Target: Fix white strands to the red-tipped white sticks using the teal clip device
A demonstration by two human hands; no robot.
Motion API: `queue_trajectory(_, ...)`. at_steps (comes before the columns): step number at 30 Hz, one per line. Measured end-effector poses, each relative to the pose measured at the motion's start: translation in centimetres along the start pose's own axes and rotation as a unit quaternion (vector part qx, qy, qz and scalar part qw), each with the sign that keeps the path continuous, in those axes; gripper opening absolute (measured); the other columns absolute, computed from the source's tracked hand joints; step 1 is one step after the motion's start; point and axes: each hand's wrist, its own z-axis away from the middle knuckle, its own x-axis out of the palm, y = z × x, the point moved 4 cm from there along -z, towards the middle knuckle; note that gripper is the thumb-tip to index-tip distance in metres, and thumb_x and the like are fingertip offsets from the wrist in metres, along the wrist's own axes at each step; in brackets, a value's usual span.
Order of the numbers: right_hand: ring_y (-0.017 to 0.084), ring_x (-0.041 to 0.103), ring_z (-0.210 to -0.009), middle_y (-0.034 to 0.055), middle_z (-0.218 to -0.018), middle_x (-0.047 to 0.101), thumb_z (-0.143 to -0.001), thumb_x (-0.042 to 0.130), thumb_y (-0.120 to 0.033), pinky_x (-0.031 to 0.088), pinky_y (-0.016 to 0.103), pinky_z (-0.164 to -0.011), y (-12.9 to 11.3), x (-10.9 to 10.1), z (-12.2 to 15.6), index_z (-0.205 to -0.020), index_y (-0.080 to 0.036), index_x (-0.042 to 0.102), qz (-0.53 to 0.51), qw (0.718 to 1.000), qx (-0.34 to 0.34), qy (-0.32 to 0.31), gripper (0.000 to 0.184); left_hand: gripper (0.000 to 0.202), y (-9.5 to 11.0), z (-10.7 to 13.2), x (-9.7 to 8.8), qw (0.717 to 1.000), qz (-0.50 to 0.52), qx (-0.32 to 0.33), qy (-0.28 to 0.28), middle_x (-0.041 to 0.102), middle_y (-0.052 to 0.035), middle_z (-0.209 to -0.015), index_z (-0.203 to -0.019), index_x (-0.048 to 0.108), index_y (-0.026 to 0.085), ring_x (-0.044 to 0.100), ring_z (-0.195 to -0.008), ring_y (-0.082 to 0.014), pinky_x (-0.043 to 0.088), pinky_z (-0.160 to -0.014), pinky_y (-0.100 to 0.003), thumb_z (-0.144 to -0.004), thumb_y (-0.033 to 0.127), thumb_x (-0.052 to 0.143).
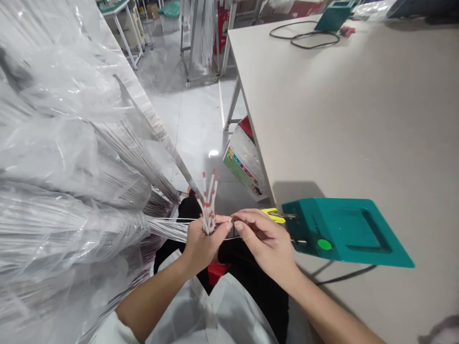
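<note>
My left hand (202,243) is closed around a bundle of thin white wires (210,205), whose red-tipped ends stick up above the fist. The wires run back to the left into a larger plastic-wrapped bundle (75,234). Thumb and fingers of my right hand (267,241) pinch together right beside my left fingertips; what lies between them is too small to make out. Just past the right hand, a yellow-handled clip (274,215) reaches toward a teal device (355,231) with a green button (324,244), at the table's edge.
More wire bundles in clear plastic (53,148) fill the left side. The pale table (344,119) spans the right, with another teal device (334,18) and a black cable (304,43) at its far end. A printed box (247,162) stands on the floor by the table.
</note>
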Motion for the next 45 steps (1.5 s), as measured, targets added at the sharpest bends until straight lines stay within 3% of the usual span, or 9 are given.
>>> queue_trajectory(4, 0.014, 0.061, -0.066, 0.0039, -0.076, 0.064, -0.079, 0.059, -0.020, 0.051, 0.027, -0.060, 0.1, 0.0, -0.1, -0.078, -0.021, 0.063, 0.019, 1.000, -0.016, 0.004, 0.004, 0.013, -0.2, 0.1, 0.7, 0.999, -0.030, 0.008, -0.023, 0.066, -0.0018, -0.069, -0.068, 0.070, 0.015, 0.057, -0.068, -0.0139, 0.045, -0.067, -0.024, -0.073, 0.023, 0.060)
queue_trajectory(9, 0.014, 0.061, -0.071, 0.0034, -0.078, 0.063, -0.082, 0.053, -0.015, 0.050, 0.028, -0.066, -0.4, 0.0, -0.4, -0.080, -0.021, 0.060, 0.034, 0.998, -0.053, -0.018, 0.009, 0.013, -0.8, 0.2, 0.3, 0.999, -0.013, -0.037, -0.014, 0.058, 0.0010, -0.055, -0.074, 0.067, 0.015, 0.052, -0.055, -0.0118, 0.041, -0.056, -0.023, -0.073, 0.027, 0.061)
queue_trajectory(16, 0.014, 0.058, -0.069, 0.0036, -0.075, 0.060, -0.084, 0.049, -0.016, 0.048, 0.027, -0.064, -0.7, 0.2, -0.2, -0.078, -0.020, 0.055, 0.092, 0.992, -0.077, -0.045, 0.009, 0.023, -0.7, 0.0, -0.3, 0.996, -0.012, -0.034, -0.085, 0.050, 0.0019, -0.050, -0.063, 0.060, 0.015, 0.044, -0.050, -0.0094, 0.034, -0.051, -0.022, -0.078, 0.031, 0.054)
queue_trajectory(23, 0.016, 0.062, -0.079, 0.0072, -0.088, 0.064, -0.084, 0.051, -0.018, 0.051, 0.030, -0.070, -0.9, -1.4, -0.7, -0.090, -0.020, 0.060, 0.126, 0.988, -0.085, -0.003, 0.011, 0.025, -0.2, 0.0, -0.6, 0.995, -0.032, -0.028, -0.089, 0.051, 0.0016, -0.055, -0.065, 0.058, 0.014, 0.041, -0.049, -0.0085, 0.033, -0.052, -0.023, -0.079, 0.034, 0.052)
queue_trajectory(27, 0.017, 0.062, -0.090, 0.0089, -0.103, 0.063, -0.082, 0.055, -0.016, 0.052, 0.030, -0.077, -1.7, -1.3, -0.7, -0.096, -0.021, 0.063, 0.123, 0.976, -0.153, -0.096, 0.016, 0.026, 0.3, -0.1, -0.4, 0.989, -0.073, -0.006, -0.128, 0.045, 0.0036, -0.051, -0.057, 0.053, 0.015, 0.039, -0.049, -0.0083, 0.032, -0.053, -0.023, -0.079, 0.030, 0.050)
queue_trajectory(32, 0.015, 0.063, -0.079, 0.0069, -0.089, 0.066, -0.085, 0.050, -0.015, 0.051, 0.027, -0.070, -2.2, -1.1, -1.2, -0.088, -0.020, 0.066, 0.155, 0.954, -0.188, -0.175, 0.017, 0.027, 0.4, -0.2, -0.4, 0.980, -0.090, 0.008, -0.177, 0.045, 0.0033, -0.053, -0.056, 0.051, 0.015, 0.038, -0.051, -0.0077, 0.031, -0.053, -0.023, -0.080, 0.027, 0.049)
queue_trajectory(38, 0.011, 0.061, -0.070, 0.0043, -0.082, 0.066, -0.085, 0.050, -0.015, 0.048, 0.023, -0.063, -2.6, -1.3, -2.4, -0.082, -0.019, 0.066, 0.080, 0.948, -0.131, -0.278, 0.017, 0.030, -0.7, -0.2, -0.9, 0.970, 0.003, -0.046, -0.237, 0.045, 0.0029, -0.054, -0.059, 0.054, 0.013, 0.032, -0.046, -0.0052, 0.022, -0.046, -0.022, -0.081, 0.034, 0.053)
queue_trajectory(42, 0.009, 0.059, -0.062, 0.0033, -0.078, 0.063, -0.081, 0.058, -0.019, 0.048, 0.021, -0.054, -1.3, -0.2, -2.0, -0.078, -0.017, 0.066, -0.145, 0.966, 0.008, -0.215, 0.009, 0.027, -1.4, -0.2, -1.0, 0.957, 0.136, -0.080, -0.242, 0.047, 0.0034, -0.053, -0.065, 0.056, 0.012, 0.025, -0.041, -0.0023, 0.013, -0.042, -0.022, -0.078, 0.036, 0.059)
queue_trajectory(45, 0.007, 0.055, -0.055, 0.0013, -0.079, 0.059, -0.076, 0.065, -0.027, 0.044, 0.019, -0.044, 0.3, 1.6, -0.8, -0.075, -0.019, 0.067, -0.297, 0.932, 0.146, -0.147, 0.009, 0.026, -1.7, -0.3, -0.9, 0.950, 0.204, -0.082, -0.223, 0.043, 0.0052, -0.049, -0.067, 0.058, 0.012, 0.023, -0.039, -0.0014, 0.012, -0.042, -0.022, -0.077, 0.036, 0.062)
